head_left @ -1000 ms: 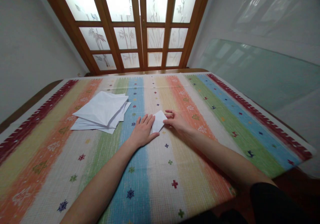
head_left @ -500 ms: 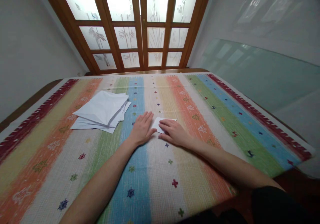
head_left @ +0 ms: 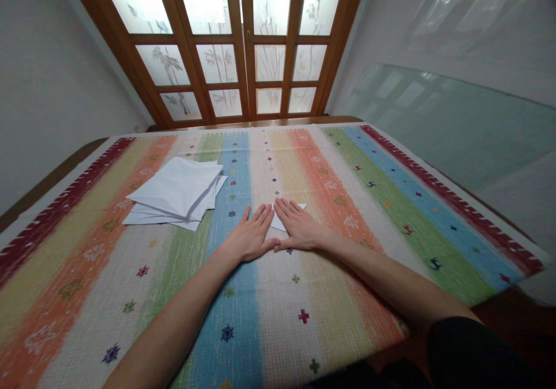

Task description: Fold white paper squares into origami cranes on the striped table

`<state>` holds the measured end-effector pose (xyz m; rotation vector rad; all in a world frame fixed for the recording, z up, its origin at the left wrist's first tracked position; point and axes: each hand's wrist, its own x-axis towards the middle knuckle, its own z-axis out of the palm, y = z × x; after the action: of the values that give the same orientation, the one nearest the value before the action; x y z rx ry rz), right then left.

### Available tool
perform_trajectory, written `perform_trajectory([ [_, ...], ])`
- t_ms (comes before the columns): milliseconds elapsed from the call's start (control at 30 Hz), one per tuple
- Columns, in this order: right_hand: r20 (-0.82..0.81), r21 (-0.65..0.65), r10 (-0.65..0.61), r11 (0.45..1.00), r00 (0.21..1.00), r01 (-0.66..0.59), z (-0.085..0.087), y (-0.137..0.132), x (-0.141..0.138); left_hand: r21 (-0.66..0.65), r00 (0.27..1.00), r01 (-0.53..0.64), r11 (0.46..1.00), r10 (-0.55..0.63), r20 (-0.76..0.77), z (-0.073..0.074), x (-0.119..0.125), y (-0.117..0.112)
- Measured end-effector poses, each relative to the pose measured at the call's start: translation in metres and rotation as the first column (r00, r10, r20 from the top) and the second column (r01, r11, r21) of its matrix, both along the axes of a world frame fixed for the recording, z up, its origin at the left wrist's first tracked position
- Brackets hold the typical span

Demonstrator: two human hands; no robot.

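Note:
A small piece of folded white paper (head_left: 277,222) lies on the striped tablecloth, mostly covered by my hands. My right hand (head_left: 297,226) rests flat over it, fingers stretched forward, and a white corner shows past the fingertips. My left hand (head_left: 252,235) lies flat at the paper's left side, with its fingers extended and its thumb reaching toward the right thumb. The two thumbs meet or nearly meet at the paper's near edge. How the paper is folded beneath the palms is hidden.
To the left of my hands sits a loose stack of white paper sheets (head_left: 178,189), the top one creased. The striped tablecloth (head_left: 282,331) covers the table. Beyond it stand wooden doors (head_left: 245,59) with frosted panes, and a glass panel (head_left: 434,111) leans at the right wall.
My right hand has straightened its curled fingers and flattened onto the paper. My left hand has shifted slightly nearer to me, its thumb now close to the right thumb.

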<state>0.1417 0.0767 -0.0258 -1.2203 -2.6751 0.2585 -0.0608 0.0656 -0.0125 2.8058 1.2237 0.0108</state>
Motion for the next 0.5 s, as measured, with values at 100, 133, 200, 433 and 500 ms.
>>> perform_trajectory([
  [100, -0.034, -0.013, -0.029, 0.999, 0.999, 0.029, -0.005, 0.000, 0.013, 0.001, 1.000, -0.001, 1.000, 0.001, 0.029, -0.001, 0.000, -0.001],
  [133, -0.036, -0.022, -0.040, 0.999, 0.999, 0.039, -0.007, 0.000, 0.018, 0.007, 0.999, 0.004, 1.000, -0.004, 0.044, -0.001, 0.000, -0.001],
  [200, -0.038, -0.033, -0.059, 0.998, 0.998, 0.058, -0.008, 0.001, 0.031, 0.023, 0.998, 0.011, 1.000, -0.013, 0.068, -0.004, 0.000, 0.000],
  [433, 0.007, -0.055, -0.112, 0.992, 0.994, 0.112, -0.007, 0.003, 0.061, 0.033, 0.997, -0.009, 0.999, 0.007, 0.082, -0.006, 0.002, 0.000],
  [500, 0.012, -0.061, -0.125, 0.990, 0.992, 0.125, -0.006, 0.003, 0.064, 0.023, 0.997, -0.010, 1.000, 0.008, 0.081, -0.004, 0.002, 0.000],
])
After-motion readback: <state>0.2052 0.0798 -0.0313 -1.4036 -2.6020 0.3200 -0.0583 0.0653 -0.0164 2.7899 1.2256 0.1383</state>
